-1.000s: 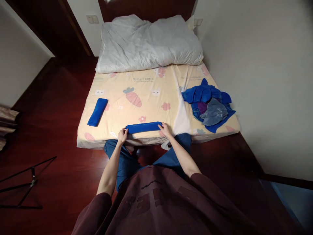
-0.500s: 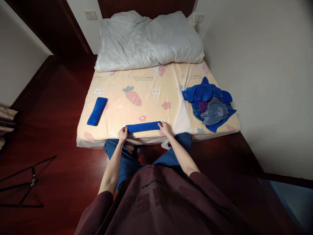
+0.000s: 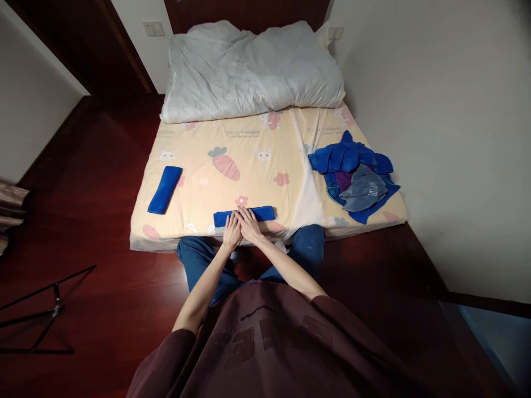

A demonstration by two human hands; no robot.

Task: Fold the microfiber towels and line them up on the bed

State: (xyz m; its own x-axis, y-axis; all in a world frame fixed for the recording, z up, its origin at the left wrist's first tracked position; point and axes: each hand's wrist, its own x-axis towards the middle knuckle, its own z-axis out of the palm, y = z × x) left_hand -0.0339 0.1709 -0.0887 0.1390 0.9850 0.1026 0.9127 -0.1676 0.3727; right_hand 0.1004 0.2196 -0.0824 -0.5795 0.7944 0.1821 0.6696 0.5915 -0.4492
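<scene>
A blue cloth folded into a long narrow strip [image 3: 264,213] lies flat near the bed's front edge. My left hand [image 3: 233,231] rests on its middle, fingers stretched out. Right beside it, my right hand [image 3: 249,224] lies on the same strip with its fingers extended, the two hands touching. Another folded blue cloth [image 3: 165,189] sits slantwise at the left side of the bed. On the right is a crumpled pile of blue cloths [image 3: 342,157], with a grey-blue piece [image 3: 364,190] and a bit of purple in it.
The bed [image 3: 199,188] has a yellow sheet with carrot and rabbit prints. A bulky pale quilt [image 3: 253,72] lies across its head end. Black tripod legs [image 3: 56,309] stand on the dark red floor at the left. A wall borders the bed's right side.
Both hands have let go of the strip's two ends and moved inward to its middle, where they now lie with fingers extended. The strip has stayed in about the same place.
</scene>
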